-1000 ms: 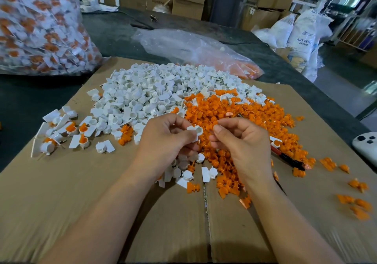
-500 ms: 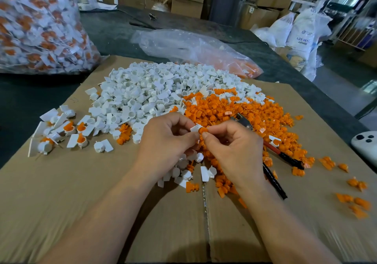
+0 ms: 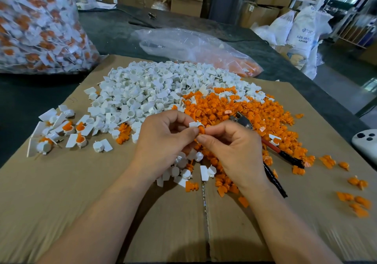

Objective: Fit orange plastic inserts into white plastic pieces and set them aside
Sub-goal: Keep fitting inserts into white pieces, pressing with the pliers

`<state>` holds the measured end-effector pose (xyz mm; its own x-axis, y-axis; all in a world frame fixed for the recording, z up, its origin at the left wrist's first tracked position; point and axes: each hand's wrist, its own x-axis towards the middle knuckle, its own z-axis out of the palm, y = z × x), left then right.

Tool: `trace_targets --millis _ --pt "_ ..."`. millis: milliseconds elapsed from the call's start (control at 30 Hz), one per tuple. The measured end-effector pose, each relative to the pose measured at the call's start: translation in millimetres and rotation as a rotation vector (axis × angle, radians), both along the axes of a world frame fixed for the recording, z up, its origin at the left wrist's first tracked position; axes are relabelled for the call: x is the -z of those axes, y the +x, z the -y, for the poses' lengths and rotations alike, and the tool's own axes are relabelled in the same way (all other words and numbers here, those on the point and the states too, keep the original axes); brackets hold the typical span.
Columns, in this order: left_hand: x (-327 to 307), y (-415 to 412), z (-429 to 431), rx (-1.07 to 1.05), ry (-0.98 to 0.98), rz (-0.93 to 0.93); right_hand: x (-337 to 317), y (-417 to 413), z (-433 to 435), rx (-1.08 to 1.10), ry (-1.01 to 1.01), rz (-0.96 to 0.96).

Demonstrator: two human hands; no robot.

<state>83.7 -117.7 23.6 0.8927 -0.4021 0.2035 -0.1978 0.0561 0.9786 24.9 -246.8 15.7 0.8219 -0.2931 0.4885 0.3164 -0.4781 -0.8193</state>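
At frame centre, the left hand [image 3: 163,141] pinches a white piece [image 3: 195,124] while the right hand [image 3: 234,147] presses an orange insert [image 3: 202,130] in; next, probably seating it fully.

Bare brown cardboard sheet [image 3: 85,192] lies open nearer the person than the mixed heap of white plastic pieces [image 3: 146,92]. Beyond that heap, a crumpled clear plastic bag [image 3: 189,47] blocks the way; right of it, red-and-black-handled pliers [image 3: 283,153].

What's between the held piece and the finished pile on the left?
Nothing visible. The left hand holds the white piece with the insert; bare cardboard leads to the finished pile.
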Motion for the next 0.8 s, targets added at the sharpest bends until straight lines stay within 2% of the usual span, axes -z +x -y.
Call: trace_targets --millis 200,333,800 --pt "-3.5 -0.6 -0.9 0.048 -0.079 -0.111 -4.3 0.0 0.8 -0.06 0.051 0.011" --pt "-5.6 -0.3 -1.6 0.075 -0.102 -0.196 -4.0 0.7 0.3 -0.078 -0.075 0.086" --pt "-5.6 0.8 -3.7 0.107 -0.126 -0.248 -3.2 0.2 4.9 -0.089 -0.123 0.108"
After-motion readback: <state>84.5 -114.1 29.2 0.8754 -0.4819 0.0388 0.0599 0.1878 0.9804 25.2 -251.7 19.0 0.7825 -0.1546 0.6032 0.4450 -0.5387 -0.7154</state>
